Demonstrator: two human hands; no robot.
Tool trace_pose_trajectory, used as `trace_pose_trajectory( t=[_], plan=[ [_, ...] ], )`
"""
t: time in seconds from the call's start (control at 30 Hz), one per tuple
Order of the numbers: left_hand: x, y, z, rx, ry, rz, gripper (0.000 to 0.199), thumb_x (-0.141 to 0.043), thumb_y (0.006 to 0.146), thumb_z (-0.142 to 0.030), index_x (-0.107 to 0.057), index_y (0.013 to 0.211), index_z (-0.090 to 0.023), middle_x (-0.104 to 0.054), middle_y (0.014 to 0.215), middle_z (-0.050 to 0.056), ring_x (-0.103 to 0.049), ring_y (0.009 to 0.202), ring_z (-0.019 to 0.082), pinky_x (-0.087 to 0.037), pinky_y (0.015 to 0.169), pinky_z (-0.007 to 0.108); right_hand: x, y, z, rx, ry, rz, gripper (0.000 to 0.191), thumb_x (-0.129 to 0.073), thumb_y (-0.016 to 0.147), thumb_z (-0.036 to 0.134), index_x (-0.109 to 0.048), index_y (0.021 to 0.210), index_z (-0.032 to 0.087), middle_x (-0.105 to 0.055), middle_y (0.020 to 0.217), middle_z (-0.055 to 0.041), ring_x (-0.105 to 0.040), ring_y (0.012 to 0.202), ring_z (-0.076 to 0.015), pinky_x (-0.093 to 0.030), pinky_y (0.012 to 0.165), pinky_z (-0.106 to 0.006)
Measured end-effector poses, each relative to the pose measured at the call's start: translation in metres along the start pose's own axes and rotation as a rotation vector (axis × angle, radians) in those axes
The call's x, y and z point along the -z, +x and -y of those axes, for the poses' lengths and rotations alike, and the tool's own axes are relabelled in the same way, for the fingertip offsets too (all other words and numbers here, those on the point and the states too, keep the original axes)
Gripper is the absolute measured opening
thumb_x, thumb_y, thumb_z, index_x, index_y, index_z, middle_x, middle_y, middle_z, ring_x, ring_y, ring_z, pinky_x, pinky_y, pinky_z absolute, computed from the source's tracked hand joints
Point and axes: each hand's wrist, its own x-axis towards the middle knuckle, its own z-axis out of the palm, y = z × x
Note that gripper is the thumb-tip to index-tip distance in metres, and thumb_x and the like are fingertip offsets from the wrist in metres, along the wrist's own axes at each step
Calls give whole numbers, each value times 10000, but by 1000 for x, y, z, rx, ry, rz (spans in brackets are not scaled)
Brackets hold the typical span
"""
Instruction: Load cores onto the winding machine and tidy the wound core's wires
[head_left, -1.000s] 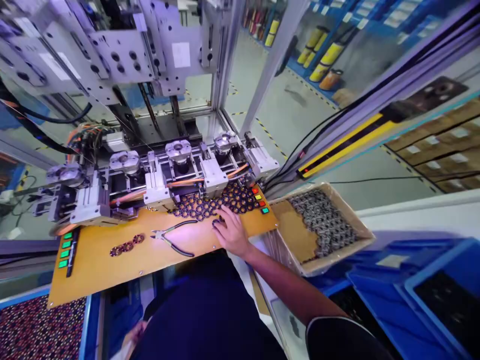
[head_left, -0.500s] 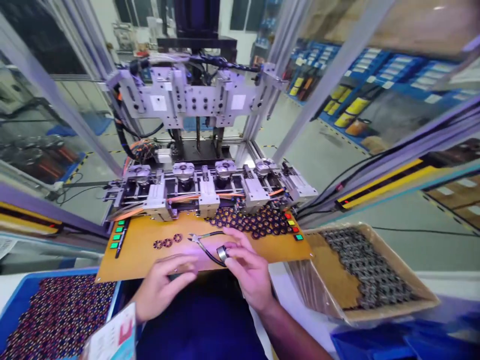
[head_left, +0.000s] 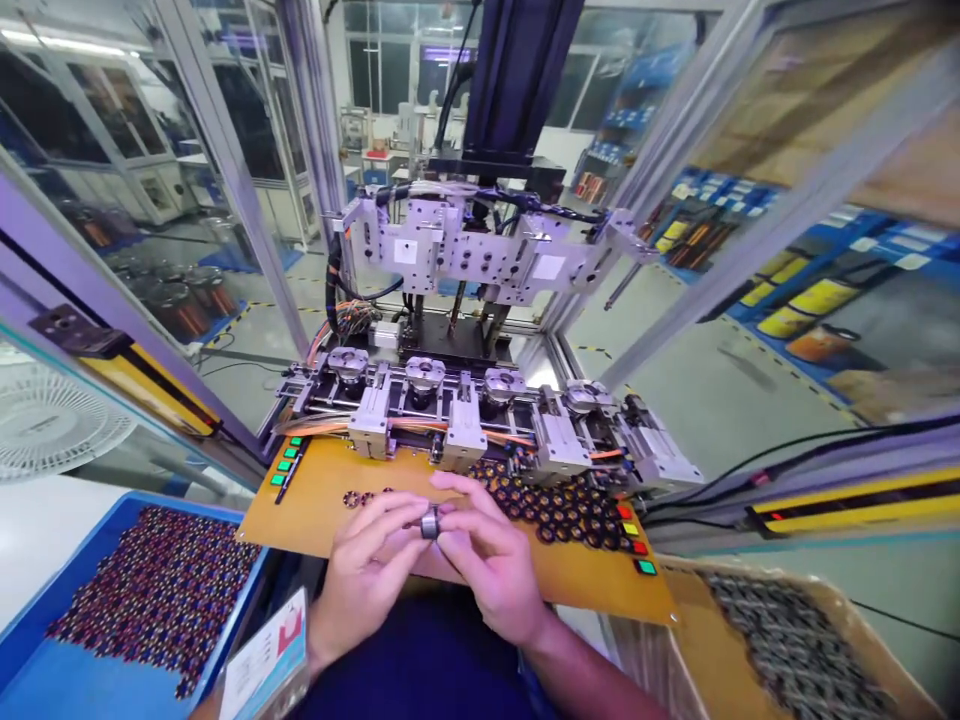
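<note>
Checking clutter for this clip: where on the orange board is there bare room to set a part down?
The orange board is bare at its left end, between the green buttons and the left hand. Its near right edge, below the dark rings, is bare too. The rings and both hands, right hand included, crowd the middle.

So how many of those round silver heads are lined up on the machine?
4, in a row behind the orange board: far left, next, third, far right. None looks hidden.
</note>
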Motion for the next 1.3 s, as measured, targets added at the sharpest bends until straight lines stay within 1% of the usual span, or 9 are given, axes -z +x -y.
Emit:
trace_pose_trajectory(
  t=[0.27, 0.4, 0.5, 0.6, 0.67, 0.73, 0.9, 1.03, 1.3],
  plan=[
    [10, -14, 0, 20, 124, -44, 274, -711, 837, -108, -699, 1101, -180, -748, 1023, 67, -717, 961, 147, -586, 893, 219, -21, 3, -4, -104, 159, 100, 113, -639, 938, 234, -738, 951, 288, -698, 1163, -46, -626, 1156, -160, -531, 980, -293],
    [15, -39, 17, 12, 296, -66, 359, -710, 864, -207, -626, 1210, -163, -740, 1107, 113, -718, 1003, 181, -600, 894, 267, -8, 18, 2, -143, 105, 180, 109, -660, 920, 250, -766, 919, 274, -716, 1104, -53, -666, 1074, -168, -546, 954, -302],
    [43, -76, 43, -87, 559, 58, 310, -625, 927, -229, -600, 1222, -135, -759, 1052, 126, -738, 959, 187, -607, 856, 271, 19, 47, 8, -107, -52, 257, 109, -671, 901, 269, -775, 883, 243, -734, 1044, -68, -700, 973, -183, -574, 862, -305],
    [87, -110, 67, -191, 633, 184, 210, -503, 988, -240, -703, 1036, -200, -789, 907, 50, -757, 782, 156, -605, 737, 227, 42, 89, 10, 23, -275, 348, 117, -667, 886, 264, -766, 857, 208, -744, 987, -78, -706, 918, -197, -582, 818, -325],
    [110, -120, 79, -201, 666, 218, 251, -478, 997, -254, -725, 964, -220, -790, 863, 25, -752, 730, 146, -595, 692, 212, 45, 120, 6, 139, -427, 414, 118, -647, 880, 222, -753, 841, 187, -741, 972, -83, -701, 901, -200, -577, 808, -334],
    [116, -118, 89, -177, 697, 198, 228, -502, 986, -259, -724, 963, -216, -788, 868, 28, -750, 739, 152, -595, 697, 221, 36, 151, -3, 232, -524, 457, 113, -634, 855, 153, -737, 812, 173, -735, 945, -84, -691, 873, -198, -565, 795, -334],
    [66, -91, 123, -30, 712, -22, 221, -505, 986, -284, -684, 959, -157, -754, 830, 67, -734, 737, 164, -599, 695, 250, -18, 219, -41, 330, -620, 465, 120, -653, 799, 44, -704, 755, 144, -715, 920, -84, -663, 864, -190, -546, 833, -358],
    [25, -79, 139, 86, 669, -188, 288, -479, 998, -348, -667, 1006, -130, -728, 783, 74, -720, 684, 165, -597, 642, 251, -54, 258, -76, 353, -691, 469, 54, -676, 861, 104, -673, 809, 117, -699, 1016, -67, -658, 926, -174, -554, 881, -384],
    [19, -84, 143, 224, 523, -244, 258, -507, 984, -346, -676, 1008, -152, -742, 817, 72, -729, 688, 166, -600, 632, 240, -72, 290, -119, 358, -731, 574, 65, -672, 909, 182, -688, 903, 120, -703, 1074, -60, -664, 983, -178, -548, 925, -403]
  ],
)
